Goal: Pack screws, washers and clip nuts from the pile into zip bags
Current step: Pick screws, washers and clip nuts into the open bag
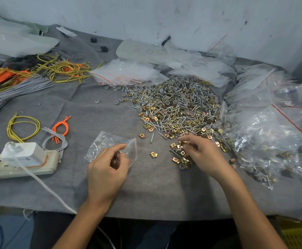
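Observation:
A big pile (175, 106) of silver screws, grey washers and gold clip nuts spreads over the grey cloth at centre right. My left hand (107, 169) holds a small clear zip bag (101, 144) by its mouth, with thumb and fingers curled round the rim. My right hand (202, 155) hovers over the pile's near edge and its fingertips pinch a small clip nut (181, 143). Loose clip nuts (153, 154) and a single screw (152, 138) lie between the hands.
Filled zip bags (265, 141) are heaped at the right. Empty bags (127, 72) lie behind the pile. A power strip with a white charger (21, 155) sits at the left near coiled yellow, orange and grey wires (23, 128). The table edge (146, 215) runs along the front.

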{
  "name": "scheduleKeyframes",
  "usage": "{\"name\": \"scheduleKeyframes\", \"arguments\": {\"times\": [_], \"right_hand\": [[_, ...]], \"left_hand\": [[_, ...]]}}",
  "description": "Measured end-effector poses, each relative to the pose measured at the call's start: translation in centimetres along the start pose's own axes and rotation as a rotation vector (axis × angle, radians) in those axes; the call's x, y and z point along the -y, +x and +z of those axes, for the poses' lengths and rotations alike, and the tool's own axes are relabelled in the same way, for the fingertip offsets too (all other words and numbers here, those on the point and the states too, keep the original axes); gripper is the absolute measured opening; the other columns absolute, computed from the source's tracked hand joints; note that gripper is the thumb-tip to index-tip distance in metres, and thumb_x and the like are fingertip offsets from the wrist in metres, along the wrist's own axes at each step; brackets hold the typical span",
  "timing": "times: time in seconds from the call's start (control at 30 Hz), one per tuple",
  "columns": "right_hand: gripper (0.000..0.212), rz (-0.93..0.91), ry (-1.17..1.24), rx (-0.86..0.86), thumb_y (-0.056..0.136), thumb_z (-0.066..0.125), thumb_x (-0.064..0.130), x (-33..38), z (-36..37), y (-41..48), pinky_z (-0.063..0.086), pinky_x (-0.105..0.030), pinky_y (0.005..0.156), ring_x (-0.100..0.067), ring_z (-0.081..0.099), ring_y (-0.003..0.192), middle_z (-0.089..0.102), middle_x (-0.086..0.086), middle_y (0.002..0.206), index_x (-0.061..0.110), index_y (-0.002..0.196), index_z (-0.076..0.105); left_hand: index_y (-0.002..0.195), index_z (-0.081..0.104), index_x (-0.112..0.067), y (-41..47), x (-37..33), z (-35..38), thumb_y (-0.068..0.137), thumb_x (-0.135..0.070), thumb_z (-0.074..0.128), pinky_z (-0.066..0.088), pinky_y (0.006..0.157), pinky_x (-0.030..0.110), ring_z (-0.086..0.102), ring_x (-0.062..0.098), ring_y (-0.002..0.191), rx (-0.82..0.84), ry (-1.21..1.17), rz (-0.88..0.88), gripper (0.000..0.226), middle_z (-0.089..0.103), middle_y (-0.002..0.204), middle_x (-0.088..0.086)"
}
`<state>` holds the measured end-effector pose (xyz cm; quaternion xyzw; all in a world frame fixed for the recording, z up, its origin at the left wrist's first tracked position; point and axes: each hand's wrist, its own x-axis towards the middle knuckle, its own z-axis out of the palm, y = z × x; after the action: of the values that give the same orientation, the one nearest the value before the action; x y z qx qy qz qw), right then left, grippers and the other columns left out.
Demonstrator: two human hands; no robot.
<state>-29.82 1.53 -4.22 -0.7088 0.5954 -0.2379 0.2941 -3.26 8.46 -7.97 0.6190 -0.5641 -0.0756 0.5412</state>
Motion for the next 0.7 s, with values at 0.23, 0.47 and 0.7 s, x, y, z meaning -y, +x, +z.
{"name": "scheduleKeyframes", "arguments": {"times": [0.23,0.47,0.7], "right_hand": [[0.013,0.009,-0.235,-0.086,0.097,0.065,0.023,0.1,-0.8,-0.6,0.037,-0.022,0.071,-0.003,0.055,0.081,0.066,0.017,0.095,0.031,0.104,0.072],[0.010,-0.019,-0.356,0.030,0.096,0.066,0.030,0.3,-0.1,-0.7,0.035,-0.026,0.068,-0.007,0.051,0.082,0.052,0.014,0.094,0.034,0.104,0.062],[0.006,-0.050,-0.256,-0.089,0.099,0.060,0.024,-0.6,-1.6,-1.8,0.041,-0.024,0.073,-0.002,0.055,0.085,0.058,0.014,0.091,0.027,0.097,0.064]], "left_hand": [[0.098,0.077,-0.014,0.1,-0.3,-0.1,0.081,-0.010,0.062,0.044,0.064,0.015,0.056,0.011,0.063,0.000,0.007,0.010,0.023,0.063,0.072,-0.007],[0.098,0.076,-0.016,0.0,-0.1,-0.1,0.082,-0.012,0.061,0.045,0.063,0.017,0.057,0.007,0.064,0.000,-0.012,0.007,0.022,0.065,0.074,-0.010],[0.099,0.076,-0.019,0.0,0.1,-0.1,0.082,-0.013,0.062,0.048,0.062,0.024,0.058,0.007,0.064,-0.004,-0.027,-0.008,0.022,0.066,0.076,-0.011]]}}
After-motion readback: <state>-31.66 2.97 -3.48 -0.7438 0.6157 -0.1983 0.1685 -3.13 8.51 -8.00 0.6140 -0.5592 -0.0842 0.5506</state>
